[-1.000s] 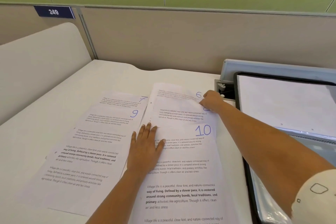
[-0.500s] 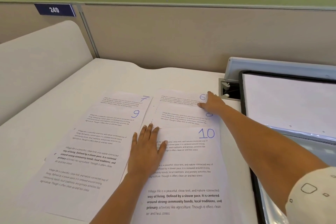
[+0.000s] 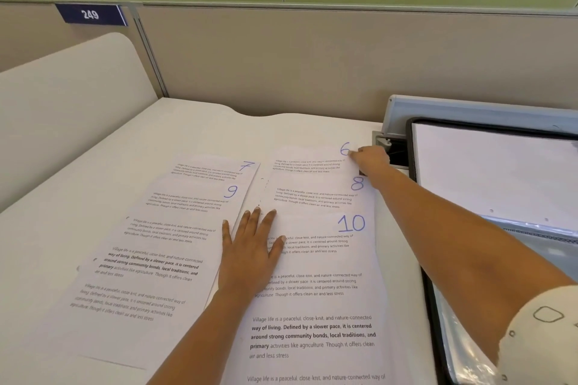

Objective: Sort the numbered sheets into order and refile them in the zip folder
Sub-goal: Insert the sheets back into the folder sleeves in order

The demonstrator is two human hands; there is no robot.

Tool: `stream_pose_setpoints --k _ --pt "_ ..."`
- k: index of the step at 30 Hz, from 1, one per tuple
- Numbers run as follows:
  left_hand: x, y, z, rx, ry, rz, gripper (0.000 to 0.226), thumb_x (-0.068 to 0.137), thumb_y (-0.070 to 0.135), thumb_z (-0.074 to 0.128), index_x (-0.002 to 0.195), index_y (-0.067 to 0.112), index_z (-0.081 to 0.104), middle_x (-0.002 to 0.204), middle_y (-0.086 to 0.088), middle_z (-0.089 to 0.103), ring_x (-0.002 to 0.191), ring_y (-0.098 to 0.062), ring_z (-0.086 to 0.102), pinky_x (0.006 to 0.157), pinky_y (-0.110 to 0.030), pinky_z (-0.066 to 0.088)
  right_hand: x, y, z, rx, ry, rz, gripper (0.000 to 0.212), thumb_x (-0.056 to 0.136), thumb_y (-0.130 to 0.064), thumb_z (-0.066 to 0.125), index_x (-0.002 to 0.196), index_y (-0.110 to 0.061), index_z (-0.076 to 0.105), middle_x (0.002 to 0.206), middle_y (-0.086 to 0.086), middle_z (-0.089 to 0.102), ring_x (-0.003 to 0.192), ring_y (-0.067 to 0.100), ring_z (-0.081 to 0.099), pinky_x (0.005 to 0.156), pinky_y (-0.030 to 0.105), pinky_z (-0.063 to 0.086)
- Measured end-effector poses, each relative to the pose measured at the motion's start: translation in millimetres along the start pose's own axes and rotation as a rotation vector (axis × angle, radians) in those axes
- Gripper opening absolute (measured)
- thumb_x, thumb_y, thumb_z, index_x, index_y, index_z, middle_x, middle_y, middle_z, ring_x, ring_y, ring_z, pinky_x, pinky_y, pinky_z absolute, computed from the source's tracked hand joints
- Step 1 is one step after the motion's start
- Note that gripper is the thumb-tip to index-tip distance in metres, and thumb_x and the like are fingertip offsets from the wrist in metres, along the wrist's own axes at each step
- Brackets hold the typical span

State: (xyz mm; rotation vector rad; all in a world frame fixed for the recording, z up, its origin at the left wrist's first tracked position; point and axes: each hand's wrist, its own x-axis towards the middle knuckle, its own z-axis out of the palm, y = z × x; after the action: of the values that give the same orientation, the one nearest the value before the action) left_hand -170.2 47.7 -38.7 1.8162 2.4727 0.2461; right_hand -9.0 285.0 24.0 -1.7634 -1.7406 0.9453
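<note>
Left hand [image 3: 250,255] flat, fingers spread, pressing sheet 10 [image 3: 325,259] on the worktop [image 3: 194,131], right hand [image 3: 370,157] fingertips on sheet 6 [image 3: 308,161] corner, grip state unclear, open zip folder [image 3: 416,184] just beside it

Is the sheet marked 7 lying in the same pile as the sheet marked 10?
No, sheet 7 lies in the left pile, sheet 10 in the right.

Your white desk [image 3: 194,131] carries two overlapping stacks of printed sheets. On the left, sheet 7 [image 3: 215,170] lies under sheet 9 [image 3: 175,228]. Just beside them on the right, sheet 6 [image 3: 308,162], sheet 8 [image 3: 316,197] and sheet 10 [image 3: 322,291] overlap toward you, 10 on top. At the right edge the open zip folder [image 3: 488,172] rests on the desk.
</note>
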Motion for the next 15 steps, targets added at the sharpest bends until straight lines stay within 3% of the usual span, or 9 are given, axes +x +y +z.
stream_pose_setpoints --k 3,7,12,15 --pt "0.0 0.8 -1.3 0.007 -0.025 -0.005 0.090 0.067 0.062 -0.019 0.150 0.035 0.003 0.159 0.005 0.000 0.146 -0.012 -0.002 0.112 -0.045 -0.016 0.2 -6.7 -10.9 -0.011 0.010 -0.016 0.031 0.095 -0.026 0.054 0.112 -0.002 0.064 0.116 0.015 0.062 0.098 0.028 0.059 0.089 0.032 0.046" --pt "-0.1 2.1 -2.1 0.009 -0.029 -0.012 0.092 0.065 0.062 -0.020 0.150 0.035 0.006 0.159 0.005 0.000 0.146 -0.011 -0.004 0.112 -0.046 -0.015 -0.2 -11.3 -26.2 0.169 0.097 -0.007 0.024 0.092 -0.021 0.059 0.107 -0.003 0.066 0.113 0.017 0.064 0.087 0.028 0.060 0.089 0.041 0.052" --pt "-1.2 1.3 -1.1 0.025 -0.031 -0.004 0.093 0.065 0.062 -0.021 0.150 0.035 0.005 0.159 0.005 -0.001 0.146 -0.013 -0.004 0.113 -0.047 -0.015 -4.8 4.4 -75.8 0.198 0.385 0.015 0.028 0.095 -0.021 0.054 0.115 -0.005 0.063 0.119 0.016 0.062 0.107 0.033 0.058 0.084 0.033 0.046" --pt "-0.2 0.8 -0.6 0.019 -0.037 -0.003 0.094 0.064 0.062 -0.021 0.150 0.034 0.005 0.159 0.004 -0.001 0.146 -0.014 -0.004 0.113 -0.048 -0.014 -10.4 22.0 -110.6 0.284 0.564 0.014 0.027 0.097 -0.021 0.050 0.110 -0.002 0.063 0.109 0.018 0.063 0.096 0.032 0.057 0.083 0.034 0.045"
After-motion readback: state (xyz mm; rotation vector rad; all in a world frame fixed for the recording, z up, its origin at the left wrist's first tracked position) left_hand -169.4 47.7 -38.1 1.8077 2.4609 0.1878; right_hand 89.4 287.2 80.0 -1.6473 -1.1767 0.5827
